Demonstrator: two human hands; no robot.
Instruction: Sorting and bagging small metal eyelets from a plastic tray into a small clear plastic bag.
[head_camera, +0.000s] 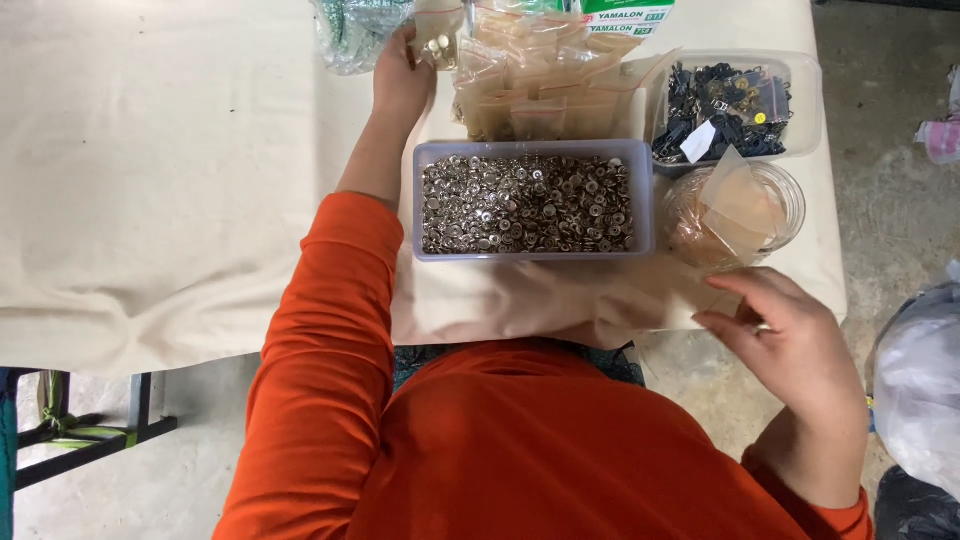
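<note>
Cream cloth covers the table (150, 200), w/ bare concrete floor (890, 200) off its right edge. Left hand (400, 75) is stretched out past the far-left corner of the grey tray (533, 150), fingers pinched shut on a small clear bag (438, 45) w/ a few pale bits inside. That bag sits at the left edge of a pile of small clear bags (540, 90) just behind the tray. Tray itself is full of silver snap buttons (525, 205). Right of the tray: a round clear tub (785, 190) holding empty bags, & behind that a clear box of dark metal parts (725, 105). Right hand (780, 325) hovers near the table's front edge, right of the tray, fingers loosely curled (can't tell if it holds anything). Orange sleeve (330, 330) on the left arm
</note>
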